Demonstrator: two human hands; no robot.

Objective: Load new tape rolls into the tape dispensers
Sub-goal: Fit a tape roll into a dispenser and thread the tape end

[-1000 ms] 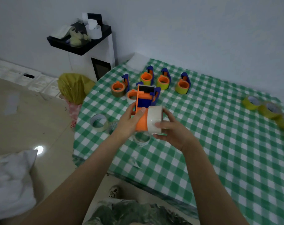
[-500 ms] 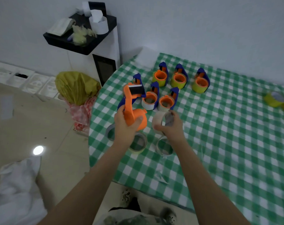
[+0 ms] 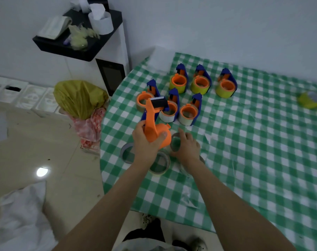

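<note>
orange dispenser (image 3: 155,132) clamped in our left hand (image 3: 146,142); right hand (image 3: 187,146) fingers curl round roll (image 3: 176,142); loose hold, roll may slip.

Orange dispenser (image 3: 155,127) aloft, empty

Six loaded dispensers (image 3: 188,111) stand on the bench (image 3: 253,160), a seventh orange dispenser (image 3: 155,127) is held, and four loose rolls (image 3: 158,164) lie near.
</note>
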